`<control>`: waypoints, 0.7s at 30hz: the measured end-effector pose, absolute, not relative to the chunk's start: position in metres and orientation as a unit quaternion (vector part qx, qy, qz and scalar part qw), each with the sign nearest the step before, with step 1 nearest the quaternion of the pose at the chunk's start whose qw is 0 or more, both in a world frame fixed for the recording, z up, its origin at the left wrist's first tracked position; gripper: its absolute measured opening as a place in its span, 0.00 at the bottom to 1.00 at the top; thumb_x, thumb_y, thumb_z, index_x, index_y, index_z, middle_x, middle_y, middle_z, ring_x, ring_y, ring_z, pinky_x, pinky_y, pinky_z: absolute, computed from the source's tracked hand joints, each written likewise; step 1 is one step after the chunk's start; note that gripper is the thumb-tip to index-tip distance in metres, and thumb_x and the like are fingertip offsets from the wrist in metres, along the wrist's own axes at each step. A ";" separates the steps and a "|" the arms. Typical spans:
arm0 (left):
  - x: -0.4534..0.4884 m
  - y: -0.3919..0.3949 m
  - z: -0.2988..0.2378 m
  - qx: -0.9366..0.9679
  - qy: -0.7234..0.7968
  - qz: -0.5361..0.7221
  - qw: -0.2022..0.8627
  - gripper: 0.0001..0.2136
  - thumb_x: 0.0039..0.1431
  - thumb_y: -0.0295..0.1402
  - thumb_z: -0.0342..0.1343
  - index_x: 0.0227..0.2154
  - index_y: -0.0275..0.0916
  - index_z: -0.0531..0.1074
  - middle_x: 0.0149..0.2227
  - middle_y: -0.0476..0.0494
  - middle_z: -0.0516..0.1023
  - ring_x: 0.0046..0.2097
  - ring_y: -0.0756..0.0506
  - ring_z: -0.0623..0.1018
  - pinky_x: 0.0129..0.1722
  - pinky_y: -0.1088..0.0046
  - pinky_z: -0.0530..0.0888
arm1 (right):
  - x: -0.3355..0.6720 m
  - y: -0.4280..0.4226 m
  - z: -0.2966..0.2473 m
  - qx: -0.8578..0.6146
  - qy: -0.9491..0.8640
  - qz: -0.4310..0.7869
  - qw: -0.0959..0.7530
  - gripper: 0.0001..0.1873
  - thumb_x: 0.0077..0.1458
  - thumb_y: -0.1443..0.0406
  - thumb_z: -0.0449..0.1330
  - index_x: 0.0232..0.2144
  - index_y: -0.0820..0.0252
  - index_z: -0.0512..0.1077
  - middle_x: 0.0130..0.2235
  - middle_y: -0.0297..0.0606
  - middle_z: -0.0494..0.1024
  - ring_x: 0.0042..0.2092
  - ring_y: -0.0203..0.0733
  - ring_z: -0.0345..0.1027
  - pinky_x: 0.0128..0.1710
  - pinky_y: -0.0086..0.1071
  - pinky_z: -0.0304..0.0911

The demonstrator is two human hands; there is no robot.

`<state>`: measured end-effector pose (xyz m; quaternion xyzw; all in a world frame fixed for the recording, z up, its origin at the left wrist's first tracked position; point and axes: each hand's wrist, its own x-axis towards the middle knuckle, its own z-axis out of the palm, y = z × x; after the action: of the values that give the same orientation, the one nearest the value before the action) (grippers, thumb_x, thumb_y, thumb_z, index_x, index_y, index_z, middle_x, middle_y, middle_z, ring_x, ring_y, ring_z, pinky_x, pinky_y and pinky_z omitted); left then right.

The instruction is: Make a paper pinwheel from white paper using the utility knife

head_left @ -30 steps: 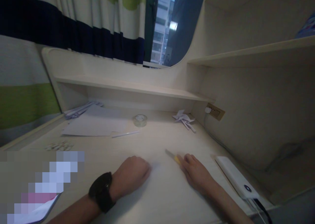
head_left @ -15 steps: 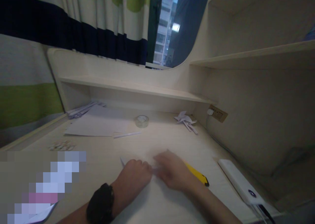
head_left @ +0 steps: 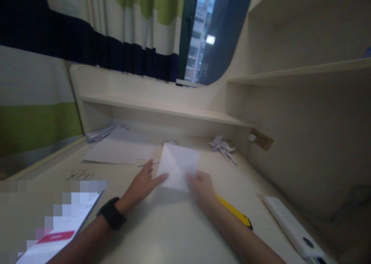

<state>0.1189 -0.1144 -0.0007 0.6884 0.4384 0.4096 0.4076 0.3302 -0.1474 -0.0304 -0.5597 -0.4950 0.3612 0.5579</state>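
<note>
A square sheet of white paper [head_left: 176, 163] with diagonal creases is raised above the desk, tilted to face me. My right hand [head_left: 201, 184], somewhat blurred, pinches its lower right part between thumb and fingers. At the lower left corner, the thumb of my left hand [head_left: 142, 184] touches the sheet. The other fingers of that hand are spread apart, just left of the paper's edge. Behind the sheet, a tape roll [head_left: 173, 142] and a thin white paper stick [head_left: 145, 164] are partly hidden. A yellow-handled cutter [head_left: 233, 210] lies beside my right forearm.
White paper sheets [head_left: 116, 150] lie at the back left, near small pale pieces [head_left: 79, 174]. A paper pinwheel [head_left: 222, 145] rests at the back right. A white power strip [head_left: 292, 225] runs along the right side. A lit screen [head_left: 75, 213], partly blurred out, stands front left.
My hands have moved apart; the left moved left and its fingers spread. The paper, folded small between them before, is now opened out and raised. The camera view has shifted slightly.
</note>
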 end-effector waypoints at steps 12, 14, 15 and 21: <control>0.089 -0.090 -0.011 0.672 0.336 0.251 0.610 0.18 0.51 0.44 0.60 0.40 0.35 0.76 0.36 0.40 0.79 0.38 0.41 0.77 0.34 0.66 0.75 | 0.359 -0.151 -0.040 -0.465 -0.430 0.554 0.540 0.24 0.38 0.62 0.71 0.41 0.63 0.75 0.32 0.41 0.80 0.28 0.40 0.72 0.28 0.32 0.68; 0.087 -0.090 -0.012 0.668 0.325 0.259 0.618 0.16 0.52 0.42 0.60 0.40 0.36 0.76 0.36 0.41 0.79 0.38 0.42 0.77 0.35 0.68 0.74 | 0.365 -0.153 -0.038 -0.470 -0.449 0.581 0.491 0.22 0.38 0.62 0.70 0.38 0.66 0.76 0.30 0.41 0.79 0.25 0.38 0.70 0.23 0.29 0.66; 0.086 -0.091 -0.012 0.660 0.321 0.264 0.626 0.16 0.52 0.41 0.60 0.40 0.35 0.76 0.36 0.41 0.79 0.38 0.42 0.77 0.35 0.68 0.73 | 0.367 -0.154 -0.038 -0.468 -0.451 0.592 0.477 0.21 0.39 0.63 0.70 0.38 0.67 0.76 0.30 0.42 0.79 0.25 0.38 0.70 0.22 0.27 0.65; 0.085 -0.098 -0.011 0.584 0.324 0.288 0.686 0.14 0.47 0.35 0.64 0.37 0.34 0.77 0.39 0.39 0.79 0.40 0.42 0.77 0.40 0.68 0.72 | 0.369 -0.158 -0.036 -0.430 -0.432 0.639 0.469 0.22 0.42 0.66 0.68 0.43 0.64 0.75 0.36 0.41 0.79 0.31 0.37 0.72 0.31 0.28 0.69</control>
<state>0.0848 -0.0978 -0.0113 0.5843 0.3237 0.2879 0.6863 0.3690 -0.1581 -0.0365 -0.4298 -0.4321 0.6394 0.4687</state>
